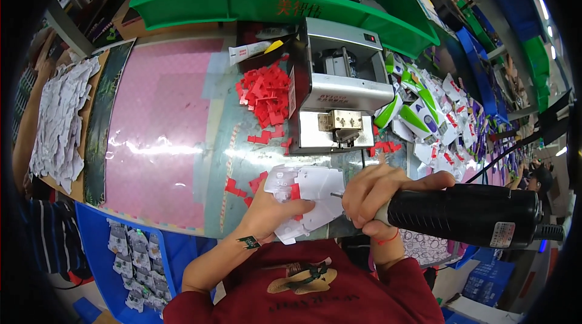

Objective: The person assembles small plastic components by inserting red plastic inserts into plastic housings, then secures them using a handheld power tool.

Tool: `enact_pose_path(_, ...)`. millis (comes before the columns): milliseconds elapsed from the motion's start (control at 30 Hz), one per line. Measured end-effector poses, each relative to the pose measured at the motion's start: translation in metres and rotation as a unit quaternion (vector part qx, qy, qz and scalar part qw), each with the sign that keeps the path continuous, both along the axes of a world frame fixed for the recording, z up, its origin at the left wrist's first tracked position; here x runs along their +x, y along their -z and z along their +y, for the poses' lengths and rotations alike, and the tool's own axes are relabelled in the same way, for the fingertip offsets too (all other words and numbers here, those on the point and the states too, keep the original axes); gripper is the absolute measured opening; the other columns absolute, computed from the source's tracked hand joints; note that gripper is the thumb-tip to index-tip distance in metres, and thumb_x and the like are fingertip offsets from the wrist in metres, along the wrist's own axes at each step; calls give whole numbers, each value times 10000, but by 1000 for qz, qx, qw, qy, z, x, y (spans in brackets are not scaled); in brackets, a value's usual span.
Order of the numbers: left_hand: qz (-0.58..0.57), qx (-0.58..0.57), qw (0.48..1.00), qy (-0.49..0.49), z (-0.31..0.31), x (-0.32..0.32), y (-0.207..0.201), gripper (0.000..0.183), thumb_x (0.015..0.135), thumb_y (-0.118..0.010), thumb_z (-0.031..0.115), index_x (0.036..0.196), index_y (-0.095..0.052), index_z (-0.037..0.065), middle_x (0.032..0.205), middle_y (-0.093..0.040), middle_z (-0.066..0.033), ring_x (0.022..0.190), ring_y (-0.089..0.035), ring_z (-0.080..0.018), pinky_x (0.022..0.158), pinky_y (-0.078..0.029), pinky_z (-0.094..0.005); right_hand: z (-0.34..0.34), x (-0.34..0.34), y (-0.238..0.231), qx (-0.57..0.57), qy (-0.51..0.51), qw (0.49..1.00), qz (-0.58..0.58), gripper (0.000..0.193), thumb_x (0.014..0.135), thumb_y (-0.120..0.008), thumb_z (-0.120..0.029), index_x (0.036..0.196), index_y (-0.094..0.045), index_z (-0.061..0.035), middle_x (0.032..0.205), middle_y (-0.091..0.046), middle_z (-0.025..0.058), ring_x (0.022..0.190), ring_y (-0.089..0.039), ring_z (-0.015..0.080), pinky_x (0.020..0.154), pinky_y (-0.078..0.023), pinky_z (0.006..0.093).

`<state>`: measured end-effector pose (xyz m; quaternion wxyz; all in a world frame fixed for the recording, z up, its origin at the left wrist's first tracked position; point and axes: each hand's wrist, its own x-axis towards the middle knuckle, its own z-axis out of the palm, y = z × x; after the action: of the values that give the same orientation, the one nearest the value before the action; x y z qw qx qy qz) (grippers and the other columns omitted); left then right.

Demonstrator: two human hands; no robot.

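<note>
My left hand [265, 213] grips a white translucent plastic shell [321, 185] close in front of me, its thumb laid across the shell. A small red plastic piece [295, 192] sits on the shell beside that thumb. My right hand [374, 193] is wrapped round the front end of a black electric screwdriver [464, 212], held almost level. The thin bit points left and lies over the shell's right part; whether it touches, or carries a screw, I cannot tell. Just beyond the shell stands a silver-grey screw feeder [339, 96].
Red pieces [264, 93] are heaped left of the feeder. White-and-green housings [418, 111] pile up to its right. A green bin [242, 5] of white parts spans the back. White parts [63, 118] are stacked at far left; a blue crate [97, 236] stands below.
</note>
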<state>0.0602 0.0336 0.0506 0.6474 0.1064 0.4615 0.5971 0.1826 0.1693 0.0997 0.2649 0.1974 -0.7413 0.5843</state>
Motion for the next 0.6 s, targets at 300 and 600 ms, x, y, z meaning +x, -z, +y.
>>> enact_pose_path(300, 18, 21, 1000, 1, 2, 9, 34, 393, 643, -654, -31, 1012, -520, -44, 867, -600, -87, 736, -587, -142, 633, -481, -260, 10, -13, 22, -130, 295, 943, 88, 217, 764, -627, -177, 748, -464, -34, 555, -478, 48, 447, -437, 126, 418, -356, 228)
enact_pose_path(600, -5, 15, 999, 33, 2, 11, 39, 390, 646, -645, -33, 1018, -524, -38, 896, -597, -85, 759, -584, -137, 665, -478, -264, 9, -20, 24, -193, 362, 910, -65, 134, 762, -553, -72, 726, -437, -14, 548, -441, 66, 442, -417, 135, 434, -345, 250)
